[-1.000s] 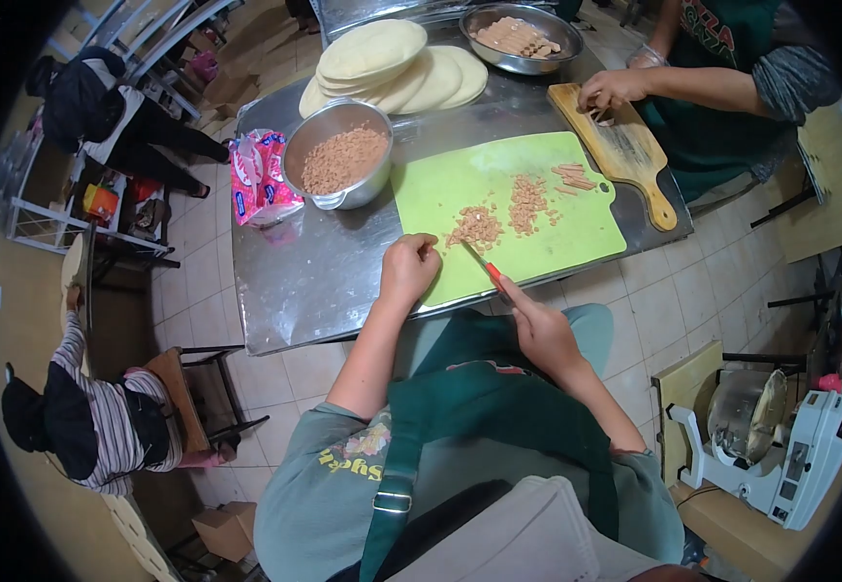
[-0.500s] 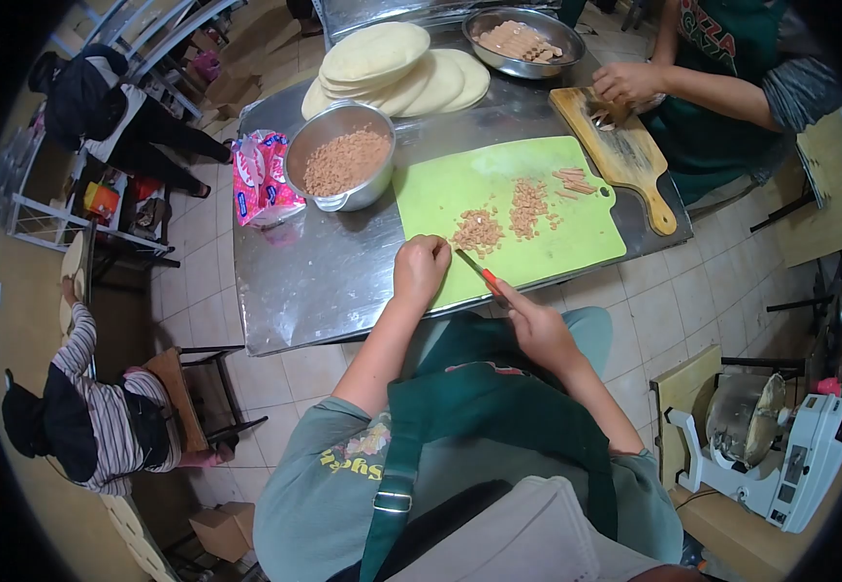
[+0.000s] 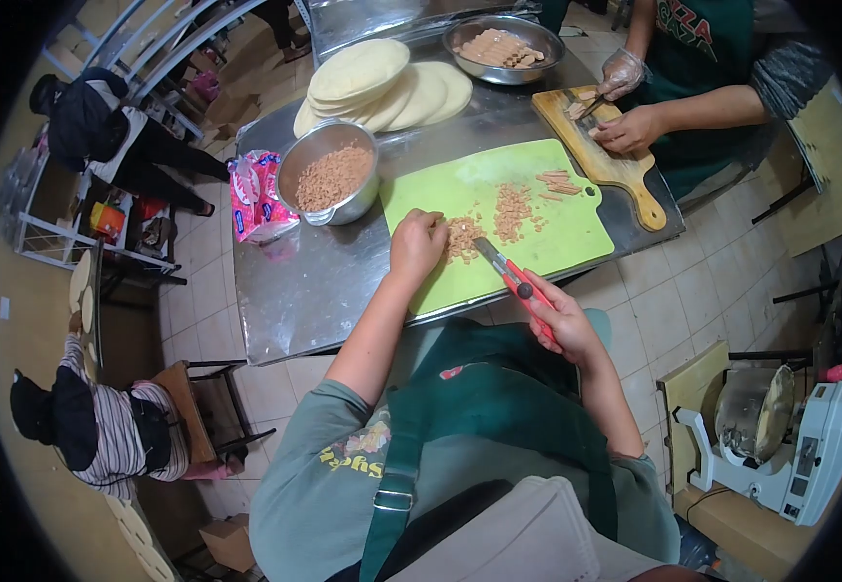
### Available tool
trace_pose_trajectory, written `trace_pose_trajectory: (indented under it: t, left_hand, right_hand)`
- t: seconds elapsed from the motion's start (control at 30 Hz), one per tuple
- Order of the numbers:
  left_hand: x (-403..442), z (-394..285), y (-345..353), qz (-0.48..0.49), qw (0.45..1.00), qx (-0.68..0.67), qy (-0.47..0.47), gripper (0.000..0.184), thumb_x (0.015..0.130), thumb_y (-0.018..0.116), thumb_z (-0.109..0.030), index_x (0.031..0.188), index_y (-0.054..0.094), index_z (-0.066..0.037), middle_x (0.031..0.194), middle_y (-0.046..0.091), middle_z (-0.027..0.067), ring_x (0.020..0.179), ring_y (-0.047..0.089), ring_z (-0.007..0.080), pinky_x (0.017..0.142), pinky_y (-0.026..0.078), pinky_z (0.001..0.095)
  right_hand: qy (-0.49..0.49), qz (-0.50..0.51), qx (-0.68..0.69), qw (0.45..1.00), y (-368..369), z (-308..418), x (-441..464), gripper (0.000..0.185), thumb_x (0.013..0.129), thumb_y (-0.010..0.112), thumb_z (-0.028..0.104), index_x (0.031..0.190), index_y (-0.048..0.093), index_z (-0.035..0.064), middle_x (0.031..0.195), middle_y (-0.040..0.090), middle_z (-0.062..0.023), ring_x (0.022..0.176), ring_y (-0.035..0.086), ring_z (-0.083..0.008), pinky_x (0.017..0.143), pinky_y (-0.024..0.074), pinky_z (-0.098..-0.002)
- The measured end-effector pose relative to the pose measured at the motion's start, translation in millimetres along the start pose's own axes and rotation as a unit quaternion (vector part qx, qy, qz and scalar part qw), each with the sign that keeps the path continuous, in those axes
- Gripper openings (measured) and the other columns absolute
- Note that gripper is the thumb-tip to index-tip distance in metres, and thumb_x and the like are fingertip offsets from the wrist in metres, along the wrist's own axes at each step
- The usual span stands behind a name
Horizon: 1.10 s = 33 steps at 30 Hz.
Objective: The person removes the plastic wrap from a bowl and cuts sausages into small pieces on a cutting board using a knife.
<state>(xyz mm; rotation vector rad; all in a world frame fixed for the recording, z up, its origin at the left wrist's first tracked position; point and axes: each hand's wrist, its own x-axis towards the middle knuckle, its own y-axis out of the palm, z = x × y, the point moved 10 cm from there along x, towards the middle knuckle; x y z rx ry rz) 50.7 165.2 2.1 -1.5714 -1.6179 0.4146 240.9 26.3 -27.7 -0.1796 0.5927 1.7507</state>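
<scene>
My right hand grips a red utility knife, its blade resting at the right side of a pile of chopped sausage. On the pile's left side is my left hand, fingers curled in against the bits; what they hold, if anything, is hidden. Both hands work over a green cutting board. A second group of diced sausage lies further right, with several uncut sausage strips beyond it.
Left of the board stand a metal pot of chopped sausage and a pink packet. Behind are stacked flatbreads and a steel bowl of sausages. A co-worker's hands cut on a wooden board at the right.
The utility knife has turned, and its blade has moved from beside my left fingers to the pile's right side. The co-worker's hands have moved apart, showing a glove and a blade.
</scene>
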Motion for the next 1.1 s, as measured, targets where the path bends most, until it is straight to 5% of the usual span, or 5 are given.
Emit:
trace_pose_trajectory:
  t: [0.33, 0.5, 0.67, 0.73, 1.1]
  left_hand:
    - [17, 21, 26, 0.102, 0.987, -0.075, -0.096, 0.019, 0.076, 0.066, -0.019, 0.086, 0.068, -0.002, 0.075, 0.065, 0.0112, 0.066, 0.063, 0.0199, 0.063, 0.049, 0.0303]
    - [9, 38, 8, 0.086, 0.970, -0.145, -0.173, 0.019, 0.079, 0.066, -0.017, 0.089, 0.068, -0.002, 0.077, 0.068, 0.0077, 0.068, 0.062, 0.0116, 0.062, 0.049, 0.0264]
    - [-5, 31, 1, 0.108, 0.975, -0.126, -0.148, 0.019, 0.077, 0.066, -0.014, 0.090, 0.068, -0.002, 0.078, 0.068, 0.0103, 0.067, 0.064, 0.0151, 0.064, 0.049, 0.0287]
    - [-11, 13, -2, 0.121, 0.991, -0.008, -0.049, 0.018, 0.074, 0.065, -0.011, 0.090, 0.068, -0.003, 0.079, 0.067, 0.0134, 0.069, 0.065, 0.0207, 0.066, 0.050, 0.0317]
    - [-32, 22, -12, 0.063, 0.986, -0.076, -0.137, 0.047, 0.073, 0.061, -0.004, 0.119, 0.054, -0.007, 0.081, 0.066, 0.0155, 0.069, 0.065, 0.0253, 0.066, 0.051, 0.0355]
  right_hand:
    - [-0.004, 0.051, -0.170, 0.984, 23, 4, 3, 0.051, 0.089, 0.044, 0.008, 0.137, 0.039, 0.0237, 0.065, 0.048, 0.0036, 0.051, 0.041, -0.0018, 0.044, 0.0362, -0.0158]
    - [-0.105, 0.026, -0.315, 0.943, 38, 1, 23, 0.050, 0.086, 0.044, 0.005, 0.134, 0.042, 0.0200, 0.099, 0.063, -0.0195, 0.085, 0.064, -0.0296, 0.078, 0.0470, -0.0337]
    - [-0.125, -0.073, -0.366, 0.919, 17, 18, 22, 0.047, 0.086, 0.047, 0.008, 0.132, 0.044, 0.0188, 0.096, 0.060, -0.0244, 0.091, 0.060, -0.0377, 0.075, 0.0473, -0.0353]
    - [-0.193, -0.105, -0.363, 0.906, 9, 27, 19, 0.045, 0.087, 0.049, 0.010, 0.132, 0.045, 0.0177, 0.077, 0.061, -0.0179, 0.064, 0.059, -0.0187, 0.066, 0.0464, -0.0285]
    - [-0.129, -0.029, -0.480, 0.867, 49, 13, 26, 0.053, 0.086, 0.050, 0.015, 0.137, 0.034, 0.0187, 0.091, 0.060, -0.0276, 0.084, 0.060, -0.0387, 0.074, 0.0472, -0.0425]
